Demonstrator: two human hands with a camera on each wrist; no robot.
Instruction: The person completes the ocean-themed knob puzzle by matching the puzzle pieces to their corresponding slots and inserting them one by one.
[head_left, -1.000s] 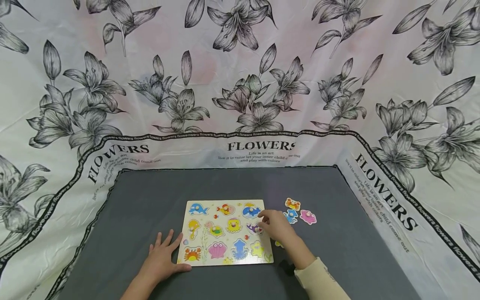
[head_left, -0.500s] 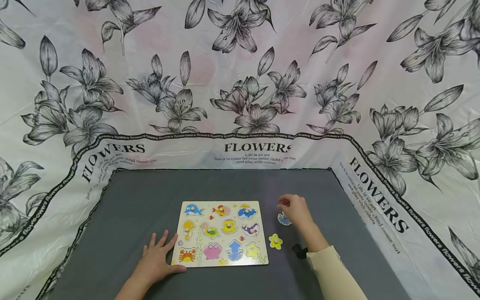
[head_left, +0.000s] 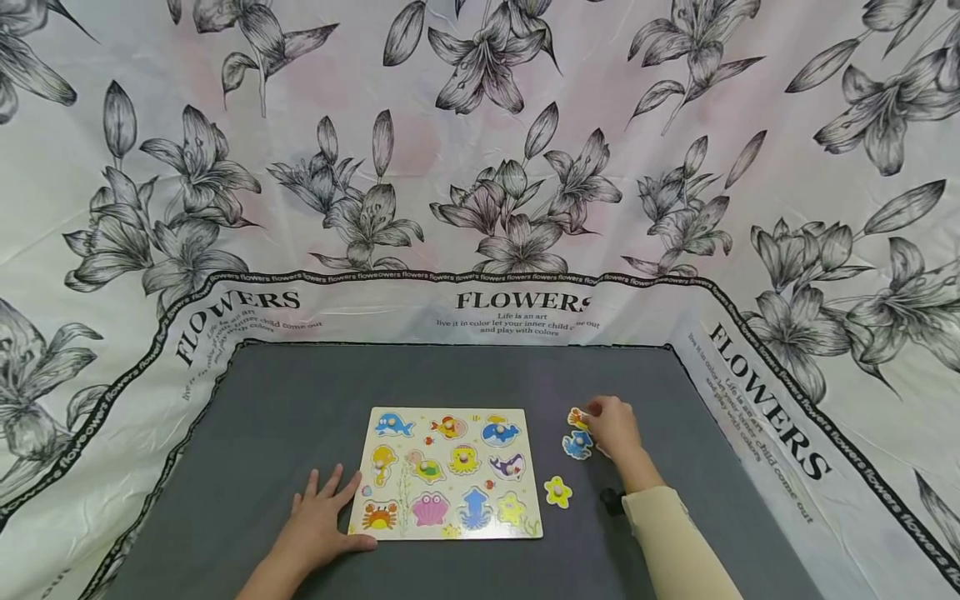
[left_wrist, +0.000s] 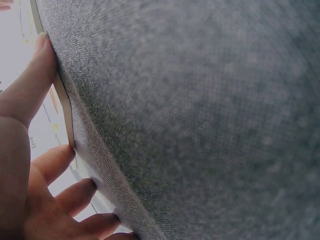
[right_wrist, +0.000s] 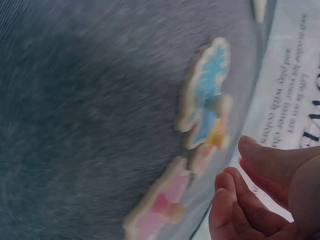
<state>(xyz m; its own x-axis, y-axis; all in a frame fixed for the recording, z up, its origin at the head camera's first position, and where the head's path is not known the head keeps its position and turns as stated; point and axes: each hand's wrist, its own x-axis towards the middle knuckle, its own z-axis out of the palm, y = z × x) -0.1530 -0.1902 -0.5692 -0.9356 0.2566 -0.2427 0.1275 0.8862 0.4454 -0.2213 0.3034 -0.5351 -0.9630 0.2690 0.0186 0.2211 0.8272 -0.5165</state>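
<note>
A wooden peg puzzle board with sea-animal shapes lies on the dark grey cloth. My left hand rests at its near left corner, thumb on the front edge and fingers spread; the left wrist view shows thumb and index finger touching the board's edge. To the right, my right hand hovers by a loose orange crab piece. In the right wrist view a gap shows between thumb and fingertips, with nothing held. Beside the crab lie a blue piece and a pink piece, mostly hidden in the head view.
A yellow star piece lies near the board's right edge. Under the right wrist is a small black object. White cloth printed with flowers and lettering borders the grey surface at the back and sides.
My right hand has moved from the purple whale at the board's right side across to the loose pieces, uncovering the whale and the yellow star. The left hand stays at the corner.
</note>
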